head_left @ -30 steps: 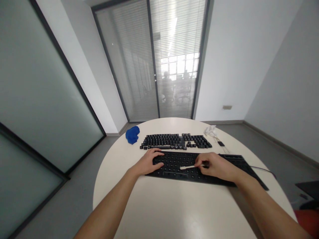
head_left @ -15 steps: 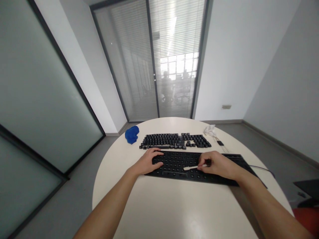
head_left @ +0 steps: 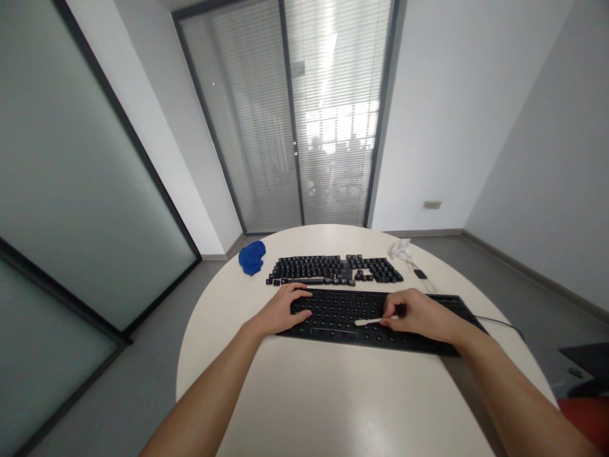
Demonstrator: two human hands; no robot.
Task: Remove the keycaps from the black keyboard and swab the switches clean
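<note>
A black keyboard [head_left: 333, 311] with its keycaps off lies across the table in front of me. My left hand [head_left: 285, 309] rests on its left end, thumb and fingers spread apart. Between the pinched fingers of my right hand [head_left: 409, 311] is a white cotton swab [head_left: 367, 322]. Its tip points left and lies over the middle of the keyboard, low among the bare key positions; whether it touches is too small to tell. The loose black keycaps [head_left: 309, 266] are laid out in keyboard order just beyond the keyboard.
A blue cloth-like lump [head_left: 252, 257] sits at the table's far left. At the far right are a crumpled white tissue [head_left: 401, 249] and a small black tool with wire loops [head_left: 420, 274]. A cable [head_left: 499, 321] runs off the right of the round table [head_left: 333, 400].
My right hand and the cotton swab have shifted slightly to the right over the keyboard. My left hand has stayed in place.
</note>
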